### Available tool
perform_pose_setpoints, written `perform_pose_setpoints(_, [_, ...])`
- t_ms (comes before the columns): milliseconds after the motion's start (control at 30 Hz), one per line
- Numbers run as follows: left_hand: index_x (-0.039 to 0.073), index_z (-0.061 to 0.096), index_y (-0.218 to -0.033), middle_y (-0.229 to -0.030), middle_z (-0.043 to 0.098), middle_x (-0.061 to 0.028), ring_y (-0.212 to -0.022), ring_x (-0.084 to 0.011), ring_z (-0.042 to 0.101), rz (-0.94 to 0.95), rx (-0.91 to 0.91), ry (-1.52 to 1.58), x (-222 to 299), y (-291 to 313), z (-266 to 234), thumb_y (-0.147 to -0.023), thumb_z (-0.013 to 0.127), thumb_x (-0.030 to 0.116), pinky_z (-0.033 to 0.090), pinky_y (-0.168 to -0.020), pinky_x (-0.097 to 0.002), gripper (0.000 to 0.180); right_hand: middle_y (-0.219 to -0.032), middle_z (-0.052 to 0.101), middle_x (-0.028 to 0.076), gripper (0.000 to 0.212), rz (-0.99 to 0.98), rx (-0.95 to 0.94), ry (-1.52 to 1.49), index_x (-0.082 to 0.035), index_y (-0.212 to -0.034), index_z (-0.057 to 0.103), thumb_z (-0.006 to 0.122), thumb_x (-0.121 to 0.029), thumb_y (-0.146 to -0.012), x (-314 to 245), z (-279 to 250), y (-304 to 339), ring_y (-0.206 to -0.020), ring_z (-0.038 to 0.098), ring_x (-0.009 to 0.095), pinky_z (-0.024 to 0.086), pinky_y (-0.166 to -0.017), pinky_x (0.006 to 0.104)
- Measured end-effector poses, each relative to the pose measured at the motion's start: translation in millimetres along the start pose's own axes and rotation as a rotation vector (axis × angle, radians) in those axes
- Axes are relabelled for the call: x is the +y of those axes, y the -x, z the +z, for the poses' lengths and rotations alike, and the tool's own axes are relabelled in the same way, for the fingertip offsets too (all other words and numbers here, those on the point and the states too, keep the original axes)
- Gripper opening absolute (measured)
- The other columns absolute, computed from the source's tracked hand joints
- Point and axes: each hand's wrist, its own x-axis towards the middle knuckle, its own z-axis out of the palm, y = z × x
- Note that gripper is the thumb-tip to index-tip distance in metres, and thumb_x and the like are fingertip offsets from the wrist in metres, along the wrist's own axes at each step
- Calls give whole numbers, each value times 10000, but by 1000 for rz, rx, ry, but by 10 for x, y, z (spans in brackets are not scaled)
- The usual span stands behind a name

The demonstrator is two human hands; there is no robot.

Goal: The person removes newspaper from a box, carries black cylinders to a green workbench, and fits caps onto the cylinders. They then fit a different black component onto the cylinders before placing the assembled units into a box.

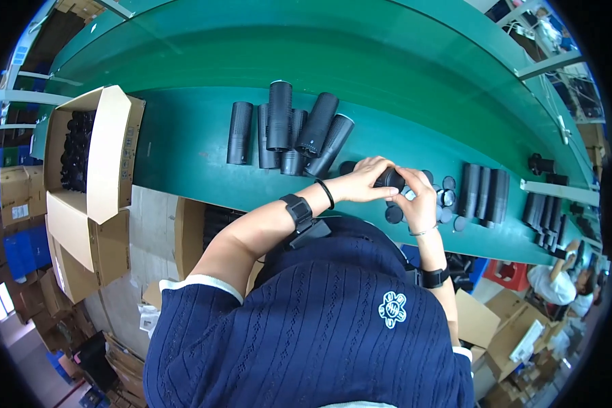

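Hands (367, 179) (419, 202) holding black part (389, 179), green table (183, 149)

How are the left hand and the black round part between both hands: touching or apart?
Touching. The head view shows the left hand curled against the black round part, with no gap visible.

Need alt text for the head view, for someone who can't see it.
The person's left hand and right hand hold a round black part over a green tabletop, beside small dark discs. Black textured cylinders lie in groups to either side; at far left, an open brown cardboard box holds black parts.
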Motion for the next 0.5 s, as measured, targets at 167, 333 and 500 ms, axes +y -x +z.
perform_pose_setpoints(167, [31, 415, -1295, -1252, 457, -182, -1193, -348, 420, -17, 8, -23, 15, -6, -4, -872, 617, 416, 307, -1034, -457, 607, -1071, 634, 137, 578, -30, -2, 78, -33, -1101, 649, 824, -111, -555, 26, 16, -8, -991, 607, 320, 494, -868, 373])
perform_pose_setpoints(333, [44, 434, -1278, -1240, 466, -181, -1183, -356, 423, -6, 29, 6, -35, -7, 21, -871, 607, 444, 308, -1025, -460, 597, -1074, 620, 149, 586, 34, -41, 133, -30, -1102, 652, 830, -140, -555, -1, 22, -9, -990, 594, 328, 491, -864, 382])
perform_pose_setpoints(500, [58, 452, -1265, -1227, 475, -172, -1173, -357, 426, 8, 70, 34, -58, 10, 20, -869, 599, 469, 302, -1021, -461, 590, -1074, 616, 149, 589, 17, 11, 50, -30, -1111, 654, 830, -156, -563, -15, 41, -2, -992, 588, 324, 490, -861, 385])
